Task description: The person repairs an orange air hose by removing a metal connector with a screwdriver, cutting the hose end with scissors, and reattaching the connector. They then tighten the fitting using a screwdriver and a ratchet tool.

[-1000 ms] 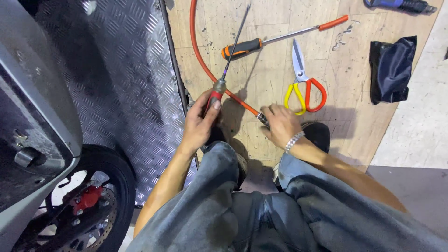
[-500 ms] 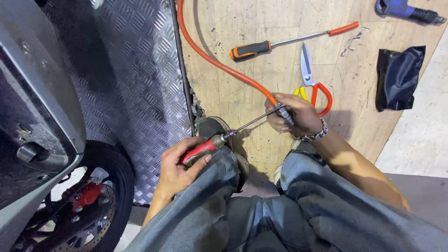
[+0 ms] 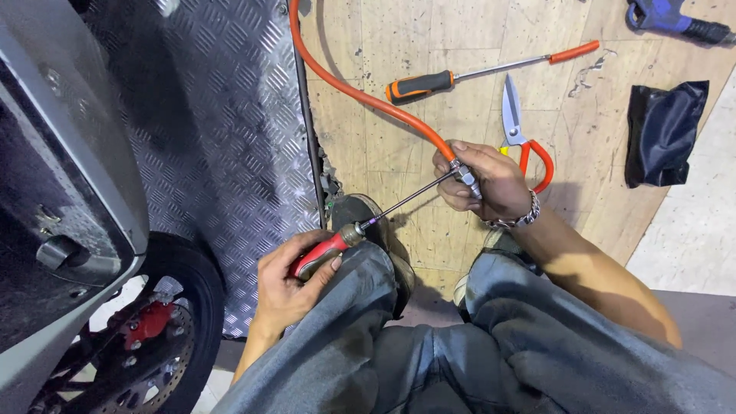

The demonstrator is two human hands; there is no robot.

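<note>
We take the orange hose as our landmark: it runs from the top of the wooden board down and rightward, ending in a metal fitting inside our right hand. That hand is closed around the hose end and fitting. Our left hand sits below and left of the hose end, fist wrapped on the red handle of a screwdriver. Its shaft slants up and right, with the tip meeting the fitting, so the tool's long axis points straight from the left hand to the right. The right hand is nearer the hose. Right of the hose end lie red-handled snips; above them, a second, orange-and-black screwdriver. A motorcycle wheel stands far left.
</note>
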